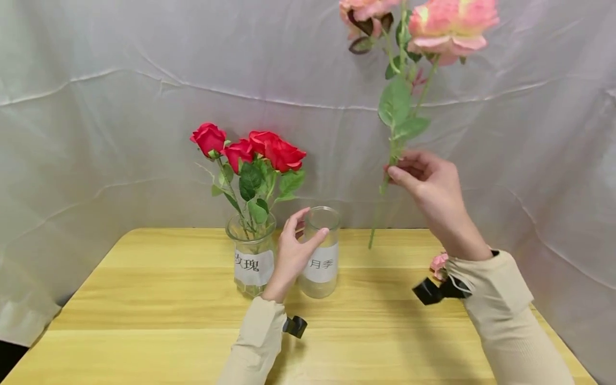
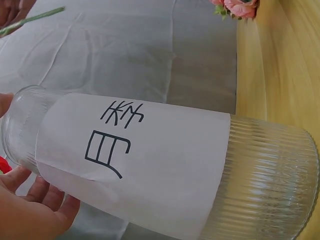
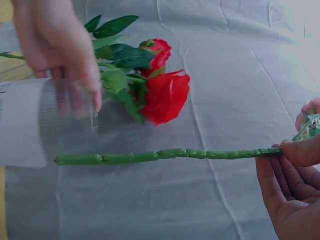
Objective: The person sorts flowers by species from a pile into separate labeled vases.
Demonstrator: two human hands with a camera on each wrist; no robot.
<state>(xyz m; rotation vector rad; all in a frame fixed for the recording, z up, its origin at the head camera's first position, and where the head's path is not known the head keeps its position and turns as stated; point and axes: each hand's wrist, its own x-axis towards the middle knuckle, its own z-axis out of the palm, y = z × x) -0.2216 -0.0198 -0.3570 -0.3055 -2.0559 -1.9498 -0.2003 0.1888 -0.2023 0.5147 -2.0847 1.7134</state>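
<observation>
My right hand point(image 1: 435, 190) pinches the green stem of a pink flower spray point(image 1: 449, 29) between thumb and fingers, holding it upright above the table's right side. Its lower stem point(image 3: 130, 156) hangs bare below the fingers, apart from any vase. Thumb and fingers of my left hand point(image 1: 291, 254) curl round the upper part of a clear glass vase point(image 1: 320, 289) with a white label reading 月季. No flower stands in this ribbed vase. Just left of it, a second glass vase point(image 1: 251, 290), labelled 玫瑰, holds several red roses point(image 1: 284, 152) with green leaves.
Another pink flower point(image 1: 439, 264) lies on the wooden table point(image 1: 144, 299) at the right, partly hidden by the right sleeve and a black wrist camera point(image 1: 428, 291). A grey cloth point(image 1: 144, 160) hangs behind and along the sides of the table.
</observation>
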